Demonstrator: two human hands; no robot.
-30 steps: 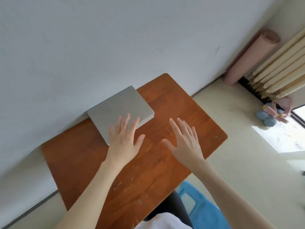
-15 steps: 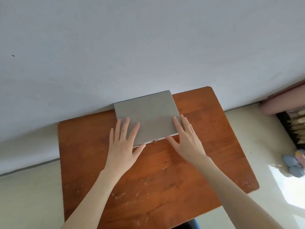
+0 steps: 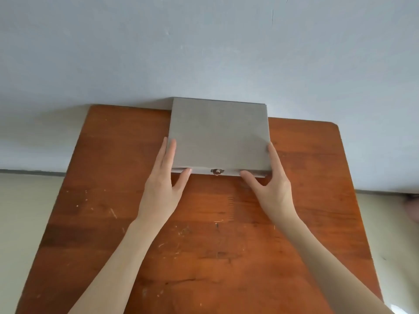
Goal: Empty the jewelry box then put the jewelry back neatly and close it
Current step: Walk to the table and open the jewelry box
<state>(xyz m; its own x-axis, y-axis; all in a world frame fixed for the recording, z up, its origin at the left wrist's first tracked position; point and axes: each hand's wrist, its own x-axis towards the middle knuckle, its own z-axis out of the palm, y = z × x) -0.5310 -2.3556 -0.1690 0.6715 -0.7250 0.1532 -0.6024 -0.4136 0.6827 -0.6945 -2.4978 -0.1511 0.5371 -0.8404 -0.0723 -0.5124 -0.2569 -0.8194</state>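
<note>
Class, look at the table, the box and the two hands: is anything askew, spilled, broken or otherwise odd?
Nothing is spilled or broken. The grey box lies shut and square at the far edge of the table, with its clasp facing the person. The left hand and right hand flank its near corners. Only light scratches mark the wood.

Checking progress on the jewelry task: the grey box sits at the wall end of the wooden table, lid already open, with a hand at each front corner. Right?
Not quite: the lid is still shut. The head view shows the grey box closed flat, its small metal clasp at the front edge. The rest holds: it sits at the wall end of the wooden table, left hand and right hand at its front corners.
</note>
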